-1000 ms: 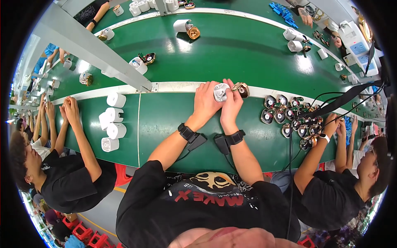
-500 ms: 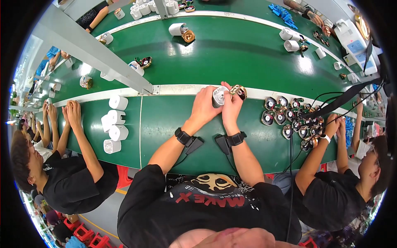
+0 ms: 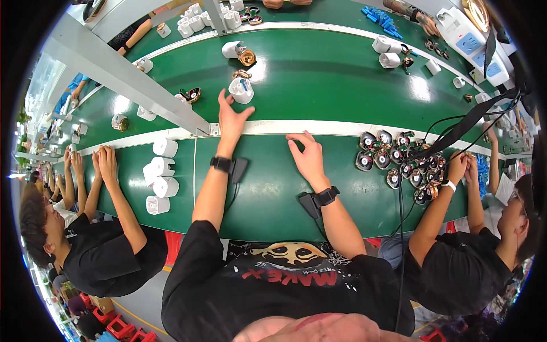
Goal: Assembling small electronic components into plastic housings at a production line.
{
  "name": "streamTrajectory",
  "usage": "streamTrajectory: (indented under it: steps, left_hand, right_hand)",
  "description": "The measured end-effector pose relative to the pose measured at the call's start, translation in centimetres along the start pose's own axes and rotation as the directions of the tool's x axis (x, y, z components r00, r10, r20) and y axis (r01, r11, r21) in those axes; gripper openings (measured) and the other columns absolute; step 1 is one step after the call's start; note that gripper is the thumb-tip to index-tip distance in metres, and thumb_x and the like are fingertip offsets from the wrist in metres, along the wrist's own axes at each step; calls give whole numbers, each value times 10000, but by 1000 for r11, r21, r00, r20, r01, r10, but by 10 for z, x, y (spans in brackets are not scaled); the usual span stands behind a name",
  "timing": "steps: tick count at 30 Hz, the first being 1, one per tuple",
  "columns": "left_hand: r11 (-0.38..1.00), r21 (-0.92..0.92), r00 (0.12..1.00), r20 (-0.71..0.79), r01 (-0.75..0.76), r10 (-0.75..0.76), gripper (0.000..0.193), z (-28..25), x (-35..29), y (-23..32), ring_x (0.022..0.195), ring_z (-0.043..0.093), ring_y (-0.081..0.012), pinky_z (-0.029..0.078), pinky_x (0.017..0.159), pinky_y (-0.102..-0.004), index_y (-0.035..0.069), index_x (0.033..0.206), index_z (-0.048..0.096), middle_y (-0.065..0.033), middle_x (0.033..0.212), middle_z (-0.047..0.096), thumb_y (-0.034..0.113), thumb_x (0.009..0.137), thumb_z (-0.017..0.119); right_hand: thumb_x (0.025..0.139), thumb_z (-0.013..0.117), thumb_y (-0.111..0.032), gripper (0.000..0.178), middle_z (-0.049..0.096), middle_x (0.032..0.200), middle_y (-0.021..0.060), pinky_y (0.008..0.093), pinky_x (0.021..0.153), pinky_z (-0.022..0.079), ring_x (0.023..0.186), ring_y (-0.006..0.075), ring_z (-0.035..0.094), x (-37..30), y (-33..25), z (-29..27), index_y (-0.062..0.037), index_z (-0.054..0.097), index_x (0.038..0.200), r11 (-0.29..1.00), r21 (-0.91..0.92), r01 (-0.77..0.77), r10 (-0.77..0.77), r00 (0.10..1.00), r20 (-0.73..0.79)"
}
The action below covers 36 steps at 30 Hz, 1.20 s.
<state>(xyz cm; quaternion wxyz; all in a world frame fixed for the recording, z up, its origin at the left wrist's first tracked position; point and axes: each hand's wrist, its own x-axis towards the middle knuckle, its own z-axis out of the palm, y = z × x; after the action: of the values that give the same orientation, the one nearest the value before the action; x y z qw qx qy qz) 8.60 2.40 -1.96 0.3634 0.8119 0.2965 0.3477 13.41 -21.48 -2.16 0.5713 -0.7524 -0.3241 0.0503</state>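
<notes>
My left hand (image 3: 232, 121) reaches over the far rail with its fingers spread and nothing in them. Just beyond its fingertips, on the green belt (image 3: 319, 85), stands a white cup-shaped housing (image 3: 241, 93) with a bit of blue inside. A gold-rimmed round part (image 3: 241, 74) lies against the housing's far side. My right hand (image 3: 307, 157) hovers at the near side of the rail, its fingers apart and holding nothing. Farther up the belt, another white housing (image 3: 231, 49) sits beside a gold round part (image 3: 247, 57).
A column of white housings (image 3: 166, 187) stands at my left on the green bench (image 3: 250, 196). To my right lies a cluster of black-and-gold round parts (image 3: 397, 154), with black cables (image 3: 456, 134) hanging over it. A white post (image 3: 131, 80) slants across the left. Co-workers sit on both sides.
The white housing and its gold part have gone from my hands onto the belt. My left hand has moved forward and left and opened. My right hand has opened and drawn back slightly.
</notes>
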Motion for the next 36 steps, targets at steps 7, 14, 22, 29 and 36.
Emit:
streamTrajectory:
  steps: [7,14,22,29,36]
  left_hand:
    - [977,143,975,179,-157,130,568,-41,-99,18,1265,492,-346,396,1071,-419,12,1287,521,-181,1392,497,101,777,754]
    - [971,204,974,213,-127,83,318,-46,-99,29,1248,485,-322,407,1047,-405,93,1065,646,-103,1353,531,72,761,735]
    - [967,195,971,207,-164,122,295,-39,-97,22,1178,500,-336,425,986,-424,107,1031,653,-96,1294,543,82,748,729]
    - [977,185,978,194,-107,70,264,-44,-94,24,1166,508,-324,421,996,-415,97,1000,660,-90,1271,556,58,748,728]
    - [971,206,980,179,-124,88,257,-44,-95,22,1160,510,-324,421,988,-424,100,985,661,-90,1263,557,63,739,729]
  right_hand:
    - [899,628,-89,145,738,941,115,420,1079,423,922,263,697,-2,4,-4,-15,716,988,999,-43,20,-21,1000,-20]
    - [859,666,-163,243,726,936,133,363,775,537,892,249,690,75,22,-40,-17,706,1049,989,-59,-136,124,977,-175]
    - [818,636,-190,396,576,1283,188,456,938,488,1134,398,568,250,139,-169,-123,633,1208,676,-675,-295,-33,904,-427]
    - [779,642,-132,564,405,1397,234,541,973,449,1199,493,470,278,179,-209,-212,502,1320,389,-866,-314,52,946,-320]
    - [800,624,-90,403,437,1310,247,497,908,501,1113,489,526,287,177,-199,-177,500,1173,582,-793,-180,-74,959,-272]
